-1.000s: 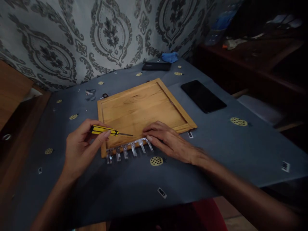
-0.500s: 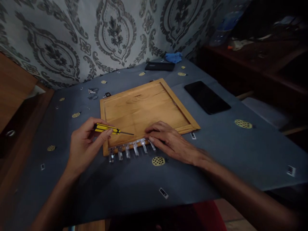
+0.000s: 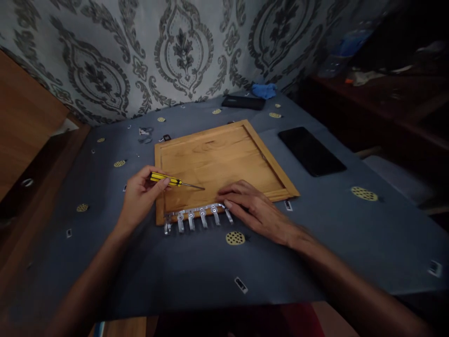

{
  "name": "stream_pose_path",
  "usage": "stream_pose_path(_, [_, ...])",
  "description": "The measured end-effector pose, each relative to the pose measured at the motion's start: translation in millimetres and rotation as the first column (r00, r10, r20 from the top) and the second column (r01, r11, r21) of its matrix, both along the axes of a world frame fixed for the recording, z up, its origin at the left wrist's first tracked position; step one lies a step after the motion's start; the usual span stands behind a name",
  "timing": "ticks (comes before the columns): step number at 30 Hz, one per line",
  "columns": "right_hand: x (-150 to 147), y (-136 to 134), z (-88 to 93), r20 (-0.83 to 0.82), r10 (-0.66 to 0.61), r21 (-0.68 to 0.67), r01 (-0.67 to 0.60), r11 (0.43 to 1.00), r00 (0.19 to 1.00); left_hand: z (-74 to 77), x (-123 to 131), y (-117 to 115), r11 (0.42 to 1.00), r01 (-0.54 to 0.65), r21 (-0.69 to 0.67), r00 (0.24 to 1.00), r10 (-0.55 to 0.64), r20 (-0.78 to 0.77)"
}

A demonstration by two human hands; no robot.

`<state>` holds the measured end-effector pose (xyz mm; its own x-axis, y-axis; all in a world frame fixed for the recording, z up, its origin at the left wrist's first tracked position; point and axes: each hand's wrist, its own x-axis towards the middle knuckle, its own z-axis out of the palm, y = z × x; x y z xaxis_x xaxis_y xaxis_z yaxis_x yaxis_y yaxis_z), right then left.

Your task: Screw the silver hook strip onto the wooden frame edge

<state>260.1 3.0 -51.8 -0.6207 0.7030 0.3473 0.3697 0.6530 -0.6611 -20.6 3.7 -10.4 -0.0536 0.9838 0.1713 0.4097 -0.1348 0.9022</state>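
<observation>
My left hand (image 3: 142, 194) is closed round the yellow-and-black handle of a screwdriver (image 3: 164, 179). Its thin metal shaft points right, over the lower part of a framed wooden board (image 3: 217, 159). Along the board's near edge lies a metal hook rail (image 3: 202, 214), its several hooks jutting out towards me. At the rail's right end, my right hand (image 3: 252, 208) grips it with the thumb, while the bent fingers rest on the board. The fingers partly hide that end of the rail.
Right of the board lies a black phone (image 3: 311, 150). Behind it are a dark flat case (image 3: 243, 102) and a blue crumpled cloth (image 3: 264, 91). Small metal pieces (image 3: 145, 135) lie at the back left. A patterned wall (image 3: 140, 47) borders the table (image 3: 196, 276).
The whole view has shifted a little, so things appear further right. The screwdriver has moved slightly up, away from the hook rail. My right hand keeps its place on the rail's end.
</observation>
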Motion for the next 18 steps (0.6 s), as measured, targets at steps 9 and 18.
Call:
stream_pose_path(9, [-9.2, 2.1, -0.6, 0.07, 0.012, 0.039, -0.015, 0.999, 0.997, -11.1, -9.7, 2.0, 1.0, 0.0, 0.015, 0.998, 0.001, -0.059])
stream_pose_path(18, [-11.1, 4.0, -0.6, 0.086, 0.022, 0.036, -0.025, 0.999, 0.996, -26.2, -23.8, 4.8, 0.999, 0.036, -0.015, 0.983, -0.038, -0.18])
